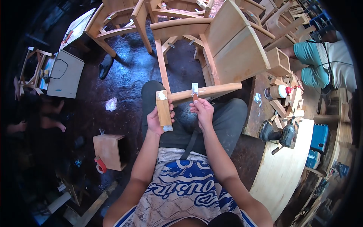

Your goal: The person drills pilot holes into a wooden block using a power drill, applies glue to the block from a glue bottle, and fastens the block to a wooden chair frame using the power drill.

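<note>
Wood block [164,112]: in front of the torso, left of the stick; long axis points away from the body, slightly tilted; white paste on far end, whitish patch at near end.
Stick [195,97]: roughly parallel to block, white-coated tip pointing away from body; tip apart from block, about level with its pasted end.
Left hand [154,119]: gripping block along its side, thumb one side, fingers curled round the other; nearer hand to block.
Right hand [204,111]: stick pinched between thumb and fingertips, other fingers folded in; beside block, not touching it.
Chair frame [217,90]: just beyond both hands, near rail crosswise to block; block's far end by rail's left end, stick tip overlaps rail in view. Contact with either: cannot tell.
Right side: glue bottle [278,92] lying among wood scraps [280,109]; drill [287,135] nearer the body.
</note>
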Action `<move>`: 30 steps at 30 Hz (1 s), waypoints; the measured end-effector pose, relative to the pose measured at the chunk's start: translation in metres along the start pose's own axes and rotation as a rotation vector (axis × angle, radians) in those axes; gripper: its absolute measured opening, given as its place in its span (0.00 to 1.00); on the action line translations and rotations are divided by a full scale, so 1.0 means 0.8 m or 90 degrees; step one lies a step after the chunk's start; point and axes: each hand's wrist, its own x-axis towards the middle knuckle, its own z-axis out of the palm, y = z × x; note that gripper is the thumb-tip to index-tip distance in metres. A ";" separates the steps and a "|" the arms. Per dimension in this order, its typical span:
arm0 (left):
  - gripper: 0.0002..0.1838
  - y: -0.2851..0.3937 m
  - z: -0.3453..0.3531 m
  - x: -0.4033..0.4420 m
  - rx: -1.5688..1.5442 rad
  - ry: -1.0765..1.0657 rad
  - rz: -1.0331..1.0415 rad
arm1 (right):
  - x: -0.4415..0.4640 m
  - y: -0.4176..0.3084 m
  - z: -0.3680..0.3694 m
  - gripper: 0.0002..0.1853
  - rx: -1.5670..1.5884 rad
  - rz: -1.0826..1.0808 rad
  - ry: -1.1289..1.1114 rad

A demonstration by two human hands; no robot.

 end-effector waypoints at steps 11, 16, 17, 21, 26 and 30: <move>0.35 -0.005 0.002 0.001 -0.015 -0.004 0.011 | -0.034 -0.132 -0.233 0.10 -0.069 -0.220 0.416; 0.33 -0.008 0.001 -0.002 -0.029 -0.044 0.026 | -0.060 -0.113 -0.311 0.13 -0.106 -0.114 0.553; 0.33 -0.009 0.003 -0.003 -0.024 -0.033 0.026 | -0.067 -0.109 -0.314 0.14 -0.115 -0.121 0.549; 0.33 -0.011 0.008 0.001 -0.029 -0.059 0.016 | -0.081 -0.090 -0.330 0.11 -0.138 -0.179 0.601; 0.32 -0.009 0.006 0.006 -0.008 -0.040 0.016 | -0.105 -0.085 -0.304 0.13 -0.426 -0.209 0.765; 0.32 -0.009 0.005 0.012 0.029 0.000 0.013 | -0.107 -0.049 -0.253 0.11 -0.412 -0.333 0.570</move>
